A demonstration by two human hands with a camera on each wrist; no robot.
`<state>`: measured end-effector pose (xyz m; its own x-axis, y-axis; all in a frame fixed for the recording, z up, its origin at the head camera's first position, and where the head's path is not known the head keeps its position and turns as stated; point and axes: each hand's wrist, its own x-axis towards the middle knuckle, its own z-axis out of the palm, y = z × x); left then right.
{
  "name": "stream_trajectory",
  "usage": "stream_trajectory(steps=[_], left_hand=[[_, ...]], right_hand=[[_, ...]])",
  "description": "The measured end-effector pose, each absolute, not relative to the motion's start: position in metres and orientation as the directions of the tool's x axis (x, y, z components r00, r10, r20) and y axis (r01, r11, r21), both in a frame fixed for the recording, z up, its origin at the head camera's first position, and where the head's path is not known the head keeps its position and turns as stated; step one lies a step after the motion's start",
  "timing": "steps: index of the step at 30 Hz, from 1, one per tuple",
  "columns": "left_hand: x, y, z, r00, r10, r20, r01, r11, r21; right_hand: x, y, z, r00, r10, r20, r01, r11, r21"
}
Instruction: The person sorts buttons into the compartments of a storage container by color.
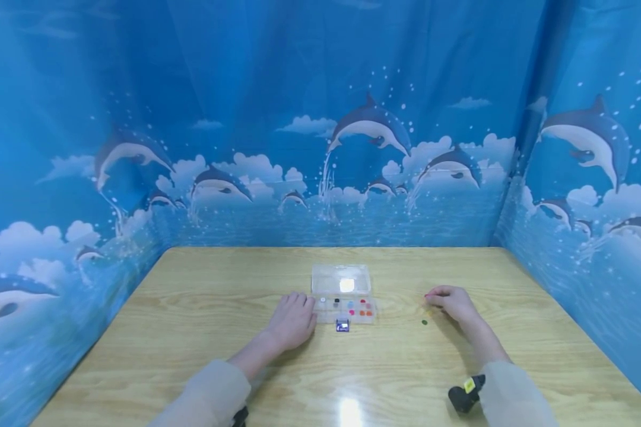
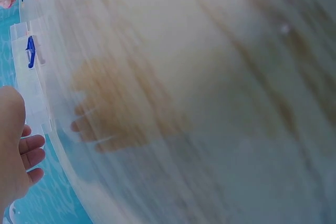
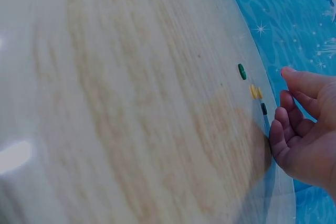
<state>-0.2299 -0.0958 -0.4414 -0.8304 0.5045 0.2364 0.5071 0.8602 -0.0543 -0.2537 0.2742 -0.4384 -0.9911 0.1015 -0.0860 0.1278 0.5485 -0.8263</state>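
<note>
Red and probably plastic: holding a small piece (image 1: 426,296) in a pinch of the right hand (image 1: 456,303), well to the right of the clear case (image 1: 328,318), pressing with thumb and fingertip while curling in the remaining fingers. Showing too little beyond the fingertips to tell its full outline. Resting the left hand (image 1: 294,320) with relaxed fingers against the left end of the case, so spreading both hands well apart. Seeing also, on the table (image 1: 406,367) to the right of the case, a green piece (image 3: 242,72), yellow pieces (image 3: 255,92) and a dark piece (image 3: 264,109), all lying near the pinch. Judging by size, probably weighing next to nothing, feeling stiff rather than soft, and sliding readily on smooth wood. Likely withstanding a firm squeeze, yet risking flicking away when being pressed off-centre. Best gripping by opposite edges with the pads, leaving one edge sticking out free. Judging the case likewise as light, likely skidding when being nudged, hence best holding by its end wall, and not leaning on the thin, perhaps brittle lid (image 1: 326,277) lying open at the back of the case.
</note>
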Motion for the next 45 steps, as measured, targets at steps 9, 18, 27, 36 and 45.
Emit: stream_trajectory(steps=[9, 18, 27, 36, 45], left_hand=[[-0.23, -0.095, -0.441, -0.834, 0.501, 0.23, 0.501, 0.863, -0.063], [-0.23, -0.095, -0.442, -0.834, 0.501, 0.232, 0.501, 0.863, -0.065], [-0.229, -0.096, -0.443, -0.828, 0.508, 0.238, 0.509, 0.859, -0.06], [-0.231, -0.095, -0.444, -0.825, 0.511, 0.243, 0.509, 0.857, -0.072], [-0.232, -0.095, -0.445, -0.826, 0.512, 0.234, 0.51, 0.857, -0.073]], right_hand=[[-0.252, 0.269, -0.432, -0.987, 0.126, -0.102, 0.152, 0.489, -0.859], [-0.25, 0.26, -0.425, -0.993, 0.083, -0.084, 0.113, 0.477, -0.872], [-0.252, 0.251, -0.423, -0.998, 0.041, -0.04, 0.055, 0.492, -0.869], [-0.252, 0.238, -0.419, -1.0, 0.028, -0.011, 0.023, 0.48, -0.877], [-0.254, 0.22, -0.42, -1.0, 0.012, 0.015, -0.007, 0.479, -0.878]])
